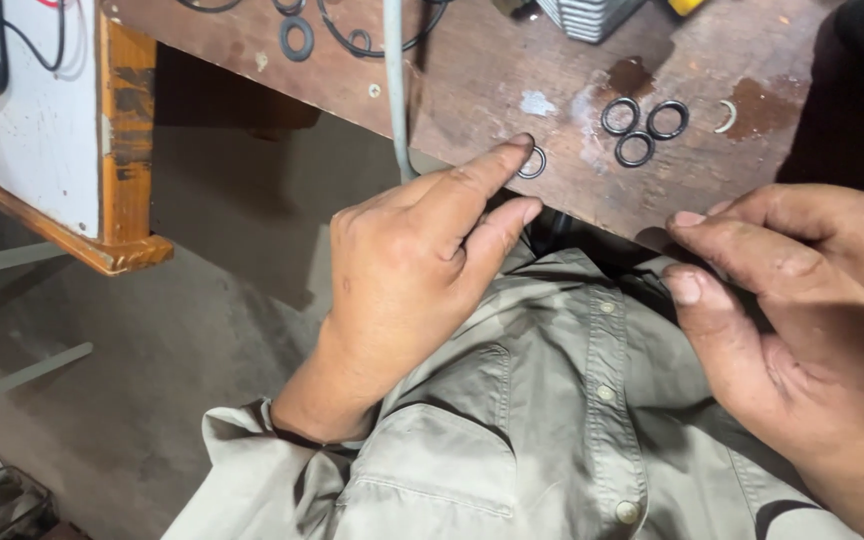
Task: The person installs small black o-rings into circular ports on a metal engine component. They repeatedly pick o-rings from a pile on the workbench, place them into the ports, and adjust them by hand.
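Stained wooden bench (512, 70) is sitting over his lap; left hand (407, 275) is pinning a small ring (533, 163) with its outstretched index fingertip near the edge, right hand (802, 300) hovering loosely curled, empty, three black rings (642, 130) lying nearby.

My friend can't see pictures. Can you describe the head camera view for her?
A person's left hand presses its index fingertip on a small grey metal ring near the edge of a worn brown wooden workbench. The right hand rests open at the bench edge, near three black rubber rings clustered together.
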